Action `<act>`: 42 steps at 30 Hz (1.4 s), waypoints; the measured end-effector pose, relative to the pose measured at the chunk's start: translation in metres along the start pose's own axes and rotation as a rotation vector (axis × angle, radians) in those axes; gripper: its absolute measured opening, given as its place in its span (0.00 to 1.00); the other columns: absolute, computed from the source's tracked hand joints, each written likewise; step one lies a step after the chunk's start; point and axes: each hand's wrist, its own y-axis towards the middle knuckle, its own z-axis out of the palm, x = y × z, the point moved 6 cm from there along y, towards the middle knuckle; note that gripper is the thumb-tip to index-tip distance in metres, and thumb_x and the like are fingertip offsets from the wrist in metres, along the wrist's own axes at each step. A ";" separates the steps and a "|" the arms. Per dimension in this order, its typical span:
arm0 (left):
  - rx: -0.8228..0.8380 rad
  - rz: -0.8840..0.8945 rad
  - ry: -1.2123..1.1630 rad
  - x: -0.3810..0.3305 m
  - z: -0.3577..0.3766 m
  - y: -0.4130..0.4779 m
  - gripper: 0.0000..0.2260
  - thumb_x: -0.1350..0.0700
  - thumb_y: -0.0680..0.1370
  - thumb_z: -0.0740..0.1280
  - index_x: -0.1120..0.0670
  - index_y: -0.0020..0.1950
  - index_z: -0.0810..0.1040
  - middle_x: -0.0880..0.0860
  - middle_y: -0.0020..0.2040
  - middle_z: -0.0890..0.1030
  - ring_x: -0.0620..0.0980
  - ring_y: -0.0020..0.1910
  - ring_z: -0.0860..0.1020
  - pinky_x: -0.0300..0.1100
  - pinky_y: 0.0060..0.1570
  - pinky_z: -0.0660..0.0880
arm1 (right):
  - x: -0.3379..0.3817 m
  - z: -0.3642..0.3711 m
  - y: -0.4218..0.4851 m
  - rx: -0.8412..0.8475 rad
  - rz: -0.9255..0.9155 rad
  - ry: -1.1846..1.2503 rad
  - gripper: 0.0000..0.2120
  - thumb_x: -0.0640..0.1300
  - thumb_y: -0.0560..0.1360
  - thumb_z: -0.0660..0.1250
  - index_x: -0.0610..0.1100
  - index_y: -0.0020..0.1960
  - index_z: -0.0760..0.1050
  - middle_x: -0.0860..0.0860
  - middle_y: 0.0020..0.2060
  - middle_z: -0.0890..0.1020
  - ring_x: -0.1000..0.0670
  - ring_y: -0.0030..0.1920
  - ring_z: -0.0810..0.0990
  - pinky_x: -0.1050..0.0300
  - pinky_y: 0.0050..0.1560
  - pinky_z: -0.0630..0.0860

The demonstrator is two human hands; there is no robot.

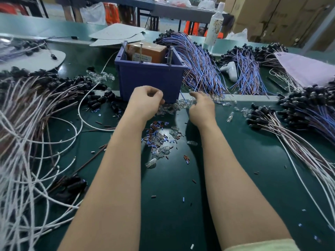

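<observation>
Green workbench, before the blue bin: a blue wire is pinched by the right hand over the clear bulbs; the left hand is curled, contents undeterminable. Steady alignment is advised.

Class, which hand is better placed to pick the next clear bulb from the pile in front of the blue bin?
Probably the left hand: its curled fingers hang just over the bulb pile, while the right hand seems to pinch a blue wire.

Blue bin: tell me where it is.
Head view, centre: the blue bin stands on the table just beyond the left hand and right hand, a wire bundle against its right side.
</observation>
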 end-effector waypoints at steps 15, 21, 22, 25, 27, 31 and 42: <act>0.054 0.033 0.286 -0.005 -0.007 -0.003 0.03 0.57 0.78 0.65 0.51 0.51 0.74 0.54 0.50 0.83 0.51 0.50 0.79 0.43 0.54 0.74 | -0.004 0.001 -0.013 0.018 0.064 0.048 0.15 0.34 0.76 0.61 0.45 0.61 0.75 0.44 0.58 0.78 0.46 0.53 0.77 0.60 0.49 0.70; 0.185 0.057 0.327 -0.002 -0.006 -0.009 0.06 0.57 0.78 0.67 0.52 0.54 0.74 0.50 0.46 0.82 0.46 0.47 0.79 0.39 0.48 0.69 | -0.005 -0.015 -0.031 0.020 0.126 0.485 0.09 0.35 0.76 0.65 0.41 0.54 0.79 0.44 0.48 0.82 0.47 0.50 0.81 0.54 0.57 0.77; 0.204 0.061 0.315 -0.002 -0.006 -0.010 0.06 0.58 0.78 0.67 0.52 0.54 0.74 0.50 0.46 0.83 0.46 0.46 0.79 0.38 0.47 0.70 | 0.000 -0.016 -0.034 0.044 0.126 0.594 0.07 0.33 0.75 0.65 0.40 0.51 0.79 0.45 0.43 0.82 0.48 0.47 0.81 0.53 0.56 0.78; 0.231 0.086 0.276 -0.003 -0.006 -0.013 0.06 0.59 0.78 0.67 0.52 0.53 0.74 0.51 0.48 0.84 0.47 0.49 0.81 0.40 0.50 0.73 | 0.024 -0.022 -0.039 0.110 0.040 0.912 0.05 0.31 0.74 0.66 0.38 0.47 0.76 0.46 0.38 0.81 0.50 0.41 0.81 0.60 0.48 0.80; 0.230 0.104 0.262 -0.004 -0.006 -0.014 0.06 0.60 0.78 0.67 0.52 0.54 0.74 0.52 0.48 0.84 0.46 0.48 0.81 0.42 0.54 0.75 | 0.039 -0.026 -0.042 0.095 -0.075 0.940 0.06 0.32 0.73 0.68 0.42 0.43 0.76 0.46 0.37 0.81 0.50 0.41 0.81 0.58 0.48 0.81; 0.228 0.144 0.275 -0.007 -0.006 -0.014 0.06 0.59 0.78 0.66 0.52 0.54 0.75 0.51 0.49 0.84 0.45 0.48 0.81 0.40 0.51 0.73 | 0.050 -0.031 -0.046 -0.007 -0.229 0.696 0.06 0.35 0.73 0.70 0.44 0.40 0.78 0.48 0.36 0.81 0.51 0.40 0.80 0.52 0.50 0.80; 0.237 0.175 0.305 -0.006 -0.003 -0.015 0.05 0.58 0.78 0.66 0.51 0.53 0.75 0.52 0.48 0.84 0.49 0.49 0.81 0.47 0.56 0.76 | 0.049 -0.030 -0.046 -0.037 -0.275 0.573 0.07 0.37 0.72 0.71 0.47 0.40 0.78 0.54 0.34 0.81 0.56 0.37 0.79 0.63 0.44 0.78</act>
